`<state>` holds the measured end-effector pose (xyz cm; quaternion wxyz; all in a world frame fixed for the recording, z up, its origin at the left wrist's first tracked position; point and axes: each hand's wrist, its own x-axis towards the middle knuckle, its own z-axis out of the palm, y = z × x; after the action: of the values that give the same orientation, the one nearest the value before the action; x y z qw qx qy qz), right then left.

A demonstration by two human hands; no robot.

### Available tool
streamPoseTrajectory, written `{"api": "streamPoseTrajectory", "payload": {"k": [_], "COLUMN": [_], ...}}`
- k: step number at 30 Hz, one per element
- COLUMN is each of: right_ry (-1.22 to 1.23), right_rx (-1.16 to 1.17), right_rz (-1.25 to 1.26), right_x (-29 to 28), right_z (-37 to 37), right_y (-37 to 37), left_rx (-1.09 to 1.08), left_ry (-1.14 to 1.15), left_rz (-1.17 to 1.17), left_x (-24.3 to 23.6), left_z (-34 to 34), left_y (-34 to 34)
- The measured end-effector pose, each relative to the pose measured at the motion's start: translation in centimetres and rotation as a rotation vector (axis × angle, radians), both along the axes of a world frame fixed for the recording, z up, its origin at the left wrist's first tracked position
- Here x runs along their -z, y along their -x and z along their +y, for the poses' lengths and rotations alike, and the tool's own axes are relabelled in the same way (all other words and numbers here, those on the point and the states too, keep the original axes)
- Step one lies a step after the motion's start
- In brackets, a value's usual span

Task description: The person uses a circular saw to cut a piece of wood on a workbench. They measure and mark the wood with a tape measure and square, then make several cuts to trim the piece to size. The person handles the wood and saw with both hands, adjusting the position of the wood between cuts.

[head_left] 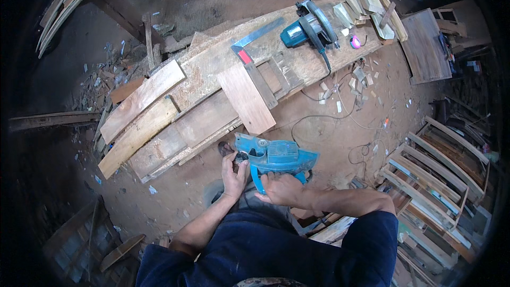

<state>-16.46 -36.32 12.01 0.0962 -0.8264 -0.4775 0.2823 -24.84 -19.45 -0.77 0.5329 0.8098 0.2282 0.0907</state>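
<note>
Close to the person's belly, in the head view, a blue electric hand planer (284,153) is held up just off the near side of the workbench (204,77). The right hand (282,187) is curled shut around its handle (255,179). The left hand (234,176) has its thumb and fingers closed on the black knob (241,157) at the planer's left end, but I can't tell how tight. Two hands likely share the weight, since it looks heavy, and holding it close makes it easy to see.

A short flat board (245,98) lies across the bench and pokes out past the near edge, so it is the first thing in the planer's way. Two long boards (142,100) lie on the left. Farther off are a metal square (260,34) and a circular saw (309,27), maybe put there to leave room for the board. Wood blocks (366,8) are piled at the far right end. Down on the floor, a dark cord (319,116) and wood scraps (361,77) could trip feet. Wooden frames (433,172) crowd the right side.
</note>
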Motion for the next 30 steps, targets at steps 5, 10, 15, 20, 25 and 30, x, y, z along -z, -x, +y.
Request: {"api": "streamPoseTrajectory", "payload": {"k": [5, 10, 15, 20, 25, 30], "right_ry": [-0.031, -0.035, 0.008, -0.283, -0.318, -0.438], "right_rx": [-0.012, 0.085, 0.404, 0.665, 0.856, 0.961], "right_rz": [-0.048, 0.015, 0.277, 0.309, 0.477, 0.558], "right_x": [0.1, -1.4, -2.0, 1.5, 6.1, 8.9], "right_z": [-0.6, -0.2, -2.2, -5.4, -7.2, -6.9], "right_y": [0.7, -0.1, -3.2, -2.1, -0.1, 0.1], "left_rx": [-0.028, 0.005, 0.193, 0.235, 0.160, 0.273], "left_ry": [-0.087, -0.026, 0.023, -0.152, -0.474, -0.560], "left_rz": [-0.037, -0.031, -0.047, -0.132, -0.120, 0.081], "left_x": [0.3, -1.3, -2.8, -0.7, 2.4, 3.9], "left_z": [-0.7, -0.9, 1.5, 7.2, 11.9, 13.3], "left_y": [0.7, -0.2, -3.9, -14.7, -24.1, -26.8]}}
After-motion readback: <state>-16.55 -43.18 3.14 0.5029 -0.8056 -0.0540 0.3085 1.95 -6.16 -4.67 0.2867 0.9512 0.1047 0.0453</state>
